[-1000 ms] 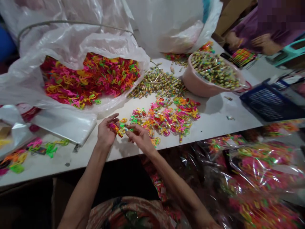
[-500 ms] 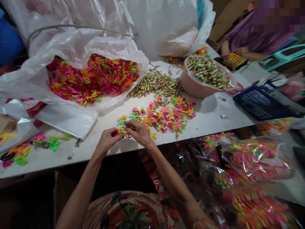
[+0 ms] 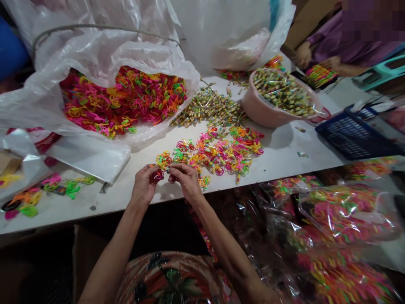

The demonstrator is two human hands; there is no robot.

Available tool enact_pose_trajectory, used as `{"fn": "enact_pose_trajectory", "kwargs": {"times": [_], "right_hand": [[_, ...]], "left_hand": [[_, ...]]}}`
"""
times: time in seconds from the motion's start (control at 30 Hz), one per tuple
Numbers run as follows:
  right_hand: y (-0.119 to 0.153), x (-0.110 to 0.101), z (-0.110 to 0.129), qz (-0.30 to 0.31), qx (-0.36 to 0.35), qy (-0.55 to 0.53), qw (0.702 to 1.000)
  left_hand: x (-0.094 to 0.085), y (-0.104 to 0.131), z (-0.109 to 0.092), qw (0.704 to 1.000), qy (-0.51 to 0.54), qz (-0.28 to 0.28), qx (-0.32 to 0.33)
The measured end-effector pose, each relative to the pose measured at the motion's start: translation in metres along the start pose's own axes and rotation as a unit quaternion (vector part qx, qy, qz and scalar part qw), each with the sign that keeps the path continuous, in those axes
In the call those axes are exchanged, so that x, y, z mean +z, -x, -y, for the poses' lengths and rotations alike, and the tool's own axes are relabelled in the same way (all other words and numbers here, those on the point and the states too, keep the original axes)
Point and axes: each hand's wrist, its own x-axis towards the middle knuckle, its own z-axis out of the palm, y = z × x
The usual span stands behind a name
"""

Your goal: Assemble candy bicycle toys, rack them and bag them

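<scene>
My left hand (image 3: pixel 144 185) and my right hand (image 3: pixel 186 179) meet over the near edge of the white table (image 3: pixel 284 158). Together they pinch a small red plastic toy piece (image 3: pixel 159 174) between the fingertips. Just beyond them lies a spread heap of neon plastic toy pieces (image 3: pixel 218 150) with small wrapped sticks among them. Further back lies a loose pile of wrapped candy sticks (image 3: pixel 209 110).
A big clear bag of neon toy pieces (image 3: pixel 123 99) lies at the back left. A pink basin of candy sticks (image 3: pixel 278 99) and a blue basket (image 3: pixel 354 135) stand to the right. Filled cellophane packs (image 3: pixel 332 219) lie below the table's right side. Another person's hands (image 3: pixel 313 59) work at the far right.
Both hands have stayed close together at the table's near edge, shifting slightly while turning the small piece between the fingers. The view moved a little.
</scene>
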Motion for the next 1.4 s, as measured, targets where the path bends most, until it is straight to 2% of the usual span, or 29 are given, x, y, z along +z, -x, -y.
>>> {"fn": "enact_pose_trajectory", "kwargs": {"times": [0.23, 0.47, 0.67, 0.77, 0.93, 1.0, 1.1, 1.27, 1.4], "right_hand": [[-0.006, -0.006, 0.0, 0.011, 0.015, -0.033, 0.999], [-0.009, -0.011, 0.0, 0.041, 0.036, -0.046, 0.997], [-0.005, -0.01, -0.001, 0.034, 0.062, -0.086, 0.994], [-0.002, -0.007, 0.0, 0.02, 0.045, -0.077, 0.996], [-0.002, -0.009, 0.006, 0.004, 0.031, -0.091, 0.995], [-0.003, -0.012, 0.009, -0.003, 0.029, -0.084, 0.996], [-0.005, -0.017, 0.01, -0.001, 0.024, -0.065, 0.998], [-0.008, -0.022, 0.005, 0.029, 0.073, -0.11, 0.991], [-0.009, -0.026, 0.004, 0.048, 0.092, -0.102, 0.989]], "left_hand": [[-0.002, 0.0, 0.004, 0.997, 0.037, 0.021, -0.069], [-0.002, 0.0, 0.004, 0.994, 0.038, 0.015, -0.097], [-0.004, 0.002, 0.01, 0.995, 0.017, 0.045, -0.086], [-0.004, 0.003, 0.015, 0.996, 0.004, 0.056, -0.065], [0.002, 0.003, 0.016, 0.997, 0.061, 0.046, -0.029], [0.004, 0.004, 0.015, 0.996, 0.071, 0.034, -0.035], [0.008, 0.006, 0.014, 0.996, 0.062, 0.044, -0.054], [0.009, 0.011, 0.016, 0.993, 0.039, 0.077, -0.082], [0.007, 0.01, 0.016, 0.991, 0.017, 0.083, -0.101]]}}
